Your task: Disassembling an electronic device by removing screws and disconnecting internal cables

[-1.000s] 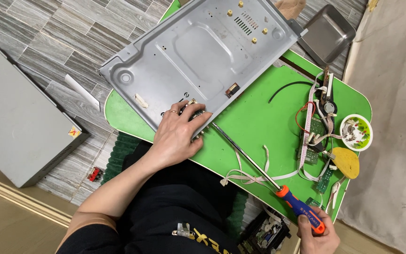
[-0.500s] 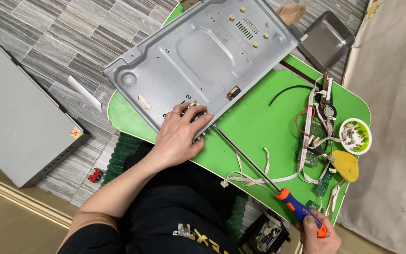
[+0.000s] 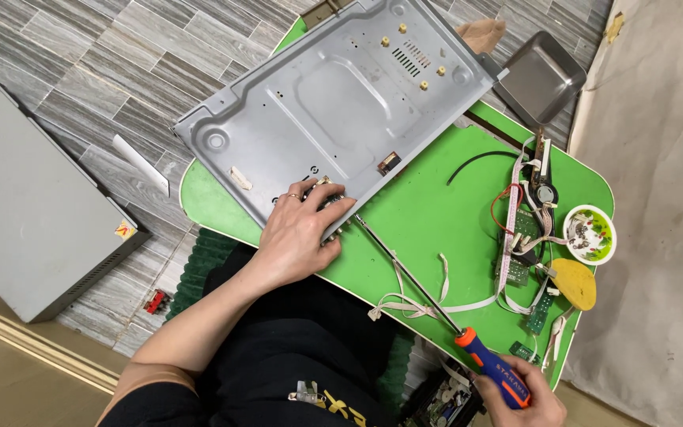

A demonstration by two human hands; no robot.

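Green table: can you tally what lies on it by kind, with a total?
Metal chassis: 1
Screwdriver, held by the right hand: 1
Small bowl: 1
Yellow disc: 1
Tangle of circuit boards and cables: 1, parts too jumbled to count apart
Total: 5
The left hand rests on the chassis edge; all lie on the table.

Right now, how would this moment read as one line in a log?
left hand: pressing edge of grey metal chassis | right hand: grip on screwdriver, tip at chassis edge | surface: green table
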